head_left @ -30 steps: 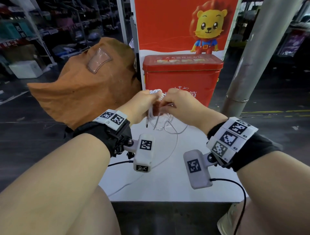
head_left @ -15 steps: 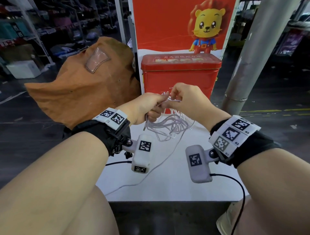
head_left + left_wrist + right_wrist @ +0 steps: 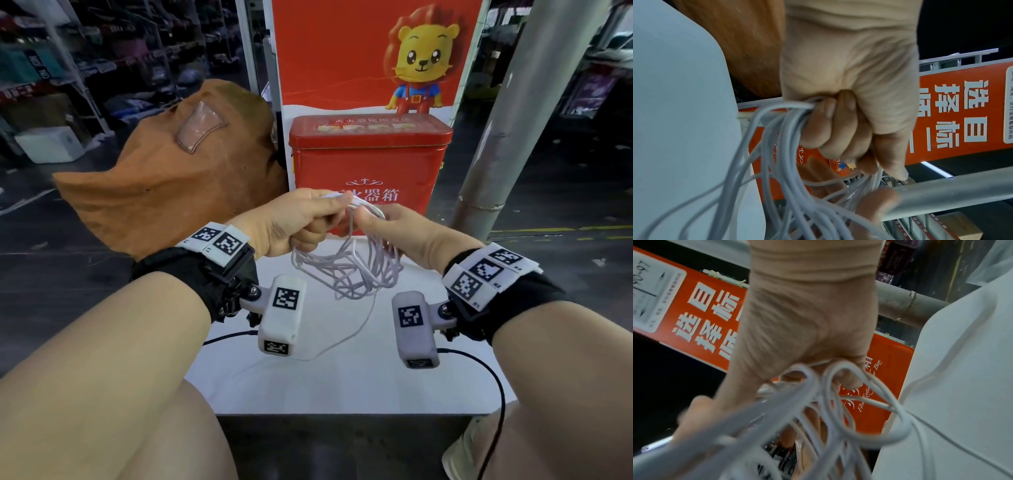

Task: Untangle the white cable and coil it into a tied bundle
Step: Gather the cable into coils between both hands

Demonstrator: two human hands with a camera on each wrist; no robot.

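A thin white cable [image 3: 356, 270] hangs in several loose loops between my two hands, above the white table [image 3: 342, 377]. My left hand [image 3: 308, 219] grips the top of the loops in a fist; the left wrist view shows the fingers [image 3: 830, 129] curled round the cable strands [image 3: 785, 146]. My right hand [image 3: 383, 222] holds the same bunch from the right, with loops of cable [image 3: 830, 394] passing round its fingers [image 3: 846, 378]. One free strand [image 3: 356, 329] trails down onto the table toward the front left.
A red tin box [image 3: 370, 164] stands at the back of the table, right behind my hands, in front of a red lion poster [image 3: 370, 54]. A brown cloth bag [image 3: 178, 178] sits to the left. A grey pole [image 3: 513, 116] rises at the right.
The loops have grown larger and hang lower. My hands have drawn slightly apart, and the right hand now holds the bunch rather than pinching a single strand.
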